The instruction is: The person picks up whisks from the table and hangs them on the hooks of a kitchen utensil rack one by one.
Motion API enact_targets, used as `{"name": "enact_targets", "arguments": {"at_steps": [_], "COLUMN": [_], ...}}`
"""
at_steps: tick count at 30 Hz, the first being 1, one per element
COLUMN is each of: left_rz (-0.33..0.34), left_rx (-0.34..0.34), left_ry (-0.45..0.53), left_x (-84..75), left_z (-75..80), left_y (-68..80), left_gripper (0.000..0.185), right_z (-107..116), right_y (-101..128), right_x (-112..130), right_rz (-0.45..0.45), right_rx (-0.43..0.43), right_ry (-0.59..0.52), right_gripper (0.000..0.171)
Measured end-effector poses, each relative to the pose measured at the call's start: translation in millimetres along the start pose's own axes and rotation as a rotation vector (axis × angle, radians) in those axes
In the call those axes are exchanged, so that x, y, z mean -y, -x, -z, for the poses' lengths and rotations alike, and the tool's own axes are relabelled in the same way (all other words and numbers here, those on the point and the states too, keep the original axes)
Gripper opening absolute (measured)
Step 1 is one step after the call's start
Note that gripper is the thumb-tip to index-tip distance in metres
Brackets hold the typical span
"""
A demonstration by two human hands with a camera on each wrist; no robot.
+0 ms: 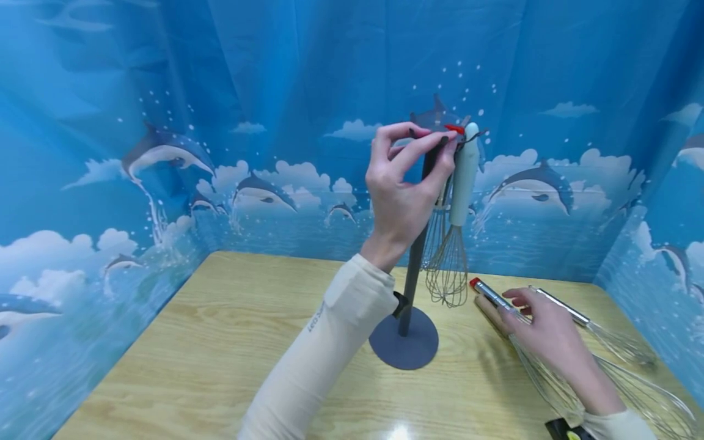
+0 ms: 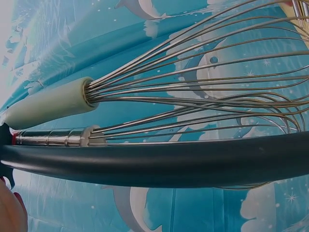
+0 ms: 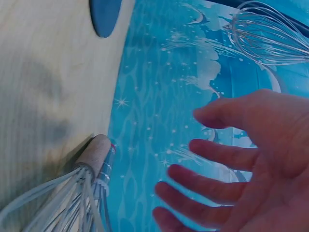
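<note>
Whisk: hanging on the rack, hook hidden by fingers.
Left hand: pinching the rack's top.
Right hand: hovering spread over desk whisks.

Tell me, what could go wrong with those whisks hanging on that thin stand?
The stand is a slim pole on a small round base, and the left hand pinches at its top beside the hanging pale-handled whisk; a sideways tug might tip it. The hanging whisks sit close together, so their wires could tangle. The right hand hovers open over the whisks on the table, and might knock the red-tipped whisk aside.
</note>
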State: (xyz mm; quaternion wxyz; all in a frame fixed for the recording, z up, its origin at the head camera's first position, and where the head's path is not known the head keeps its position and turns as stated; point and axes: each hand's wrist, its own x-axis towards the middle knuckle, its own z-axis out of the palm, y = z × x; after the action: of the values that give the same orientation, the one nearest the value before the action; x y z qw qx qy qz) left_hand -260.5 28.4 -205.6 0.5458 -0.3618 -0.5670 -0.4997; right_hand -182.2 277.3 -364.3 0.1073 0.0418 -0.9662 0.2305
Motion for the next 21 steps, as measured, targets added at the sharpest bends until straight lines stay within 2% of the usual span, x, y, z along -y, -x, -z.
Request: {"name": "enact_targets", "arguments": {"at_steps": [3, 8, 11, 16, 21], "left_rz": [-0.007, -0.015, -0.015, -0.007, -0.006], "left_rx": [-0.005, -0.002, -0.001, 0.001, -0.003], "left_ry": [-0.017, -0.029, -0.035, -0.042, -0.048], "left_x": [0.3, -0.1, -0.5, -1.1, -0.7], "left_z": [0.1, -0.6, -1.0, -0.7, -0.5], "left_y": [0.3, -0.1, -0.6, -0.5, 0.2], "left_gripper": [0.020, 0.020, 0.020, 0.020, 0.020], "right_z": [-3.6, -10.1, -13.8, -23.0, -35.6], "right_y": [0.6, 4.6, 9.1, 17.1, 25.5], "right_x": [-4.6, -8.2, -9.3, -9.5, -7.3], "right_rz": [-0.009, -0.014, -0.026, -0.031, -0.034], "right_rx": [0.093, 0.213, 0.227, 0.183, 0.189], "right_ry": [0.041, 0.147, 0.227, 0.358, 0.480], "right_gripper": [0.046, 0.069, 0.074, 0.078, 0.086]}}
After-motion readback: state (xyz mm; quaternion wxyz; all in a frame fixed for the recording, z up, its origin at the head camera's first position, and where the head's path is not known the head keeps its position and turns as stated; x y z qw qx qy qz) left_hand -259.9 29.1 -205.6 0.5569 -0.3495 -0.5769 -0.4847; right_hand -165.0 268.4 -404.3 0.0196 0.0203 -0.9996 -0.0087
